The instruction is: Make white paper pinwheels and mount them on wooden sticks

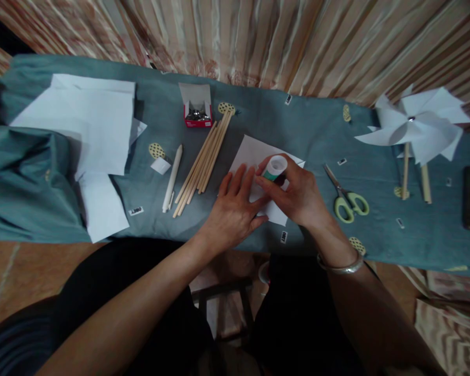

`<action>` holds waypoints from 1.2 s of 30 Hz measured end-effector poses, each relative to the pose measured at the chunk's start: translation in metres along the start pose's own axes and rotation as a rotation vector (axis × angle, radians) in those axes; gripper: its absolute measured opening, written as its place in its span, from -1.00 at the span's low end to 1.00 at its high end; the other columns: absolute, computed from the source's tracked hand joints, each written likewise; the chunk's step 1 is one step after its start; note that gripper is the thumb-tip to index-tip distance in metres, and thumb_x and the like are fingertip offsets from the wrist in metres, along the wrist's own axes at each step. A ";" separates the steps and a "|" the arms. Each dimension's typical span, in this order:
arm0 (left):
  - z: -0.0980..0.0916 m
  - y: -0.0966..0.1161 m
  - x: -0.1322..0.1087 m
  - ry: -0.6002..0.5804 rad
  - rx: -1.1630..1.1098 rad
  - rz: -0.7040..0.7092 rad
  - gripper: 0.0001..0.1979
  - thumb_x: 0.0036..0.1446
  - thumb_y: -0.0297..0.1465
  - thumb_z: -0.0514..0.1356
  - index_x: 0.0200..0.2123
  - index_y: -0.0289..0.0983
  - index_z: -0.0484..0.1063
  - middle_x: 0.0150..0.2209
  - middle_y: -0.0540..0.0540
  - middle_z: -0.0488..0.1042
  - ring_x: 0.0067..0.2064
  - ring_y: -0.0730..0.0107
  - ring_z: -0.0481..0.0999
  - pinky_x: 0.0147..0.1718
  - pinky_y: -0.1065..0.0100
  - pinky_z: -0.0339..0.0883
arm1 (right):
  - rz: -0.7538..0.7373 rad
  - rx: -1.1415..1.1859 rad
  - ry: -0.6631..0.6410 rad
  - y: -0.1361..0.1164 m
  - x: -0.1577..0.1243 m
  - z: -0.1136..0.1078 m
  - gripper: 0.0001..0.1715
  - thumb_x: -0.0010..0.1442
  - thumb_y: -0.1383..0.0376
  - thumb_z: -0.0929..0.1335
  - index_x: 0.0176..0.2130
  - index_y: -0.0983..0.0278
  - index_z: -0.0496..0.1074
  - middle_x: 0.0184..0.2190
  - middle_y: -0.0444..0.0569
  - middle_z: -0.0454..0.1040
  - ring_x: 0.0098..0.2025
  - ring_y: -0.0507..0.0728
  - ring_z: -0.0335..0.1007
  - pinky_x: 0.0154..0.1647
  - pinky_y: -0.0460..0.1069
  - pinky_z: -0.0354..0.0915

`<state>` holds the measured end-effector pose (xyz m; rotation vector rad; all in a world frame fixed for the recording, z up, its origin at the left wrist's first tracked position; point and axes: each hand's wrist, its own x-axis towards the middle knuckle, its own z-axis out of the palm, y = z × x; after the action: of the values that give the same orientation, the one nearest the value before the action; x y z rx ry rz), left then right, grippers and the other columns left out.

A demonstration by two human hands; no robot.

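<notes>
Right hand grips glue stick: white tube, green band, round hollow end up, over white square paper. Left hand flat on paper, fingers extended, not gripping. Paper lies on teal cloth; 1 printed patch seems to read "OBEY". Red box lettering too small to read.

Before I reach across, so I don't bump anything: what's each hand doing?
Left hand: open, resting on the white paper.
Right hand: closed, holding the glue stick.
</notes>
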<state>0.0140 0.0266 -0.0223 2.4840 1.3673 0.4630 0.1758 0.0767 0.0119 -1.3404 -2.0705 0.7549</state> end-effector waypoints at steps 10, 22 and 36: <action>0.000 -0.001 -0.001 0.023 0.003 0.016 -0.54 0.21 -0.11 0.20 0.13 -0.15 0.42 0.41 -0.26 0.04 0.42 -0.23 -0.05 0.29 -0.26 -0.05 | 0.020 0.026 -0.008 0.000 0.000 -0.002 -0.80 0.22 0.14 0.38 -0.19 0.19 0.41 -0.32 -0.10 0.52 -0.33 0.13 0.41 -0.29 0.03 0.30; 0.003 -0.003 -0.001 0.024 -0.007 0.015 -0.46 0.19 -0.10 0.22 0.21 -0.10 0.36 0.41 -0.30 0.02 0.42 -0.29 -0.07 0.27 -0.28 -0.04 | 0.106 0.358 0.081 0.021 0.002 -0.004 -0.68 0.14 0.04 0.45 -0.24 0.21 0.44 -0.35 -0.11 0.53 -0.35 0.09 0.44 -0.31 0.01 0.36; 0.006 -0.003 -0.002 0.057 0.006 0.020 -0.47 0.19 -0.10 0.23 0.20 -0.08 0.36 0.42 -0.27 -0.01 0.42 -0.28 -0.06 0.26 -0.29 -0.03 | 0.183 0.665 0.162 0.034 0.015 0.001 -0.68 0.10 0.05 0.49 -0.26 0.20 0.47 -0.29 -0.09 0.58 -0.31 0.05 0.48 -0.24 -0.01 0.44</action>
<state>0.0130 0.0266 -0.0294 2.5094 1.3677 0.5390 0.1914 0.1021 -0.0108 -1.1562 -1.3915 1.2314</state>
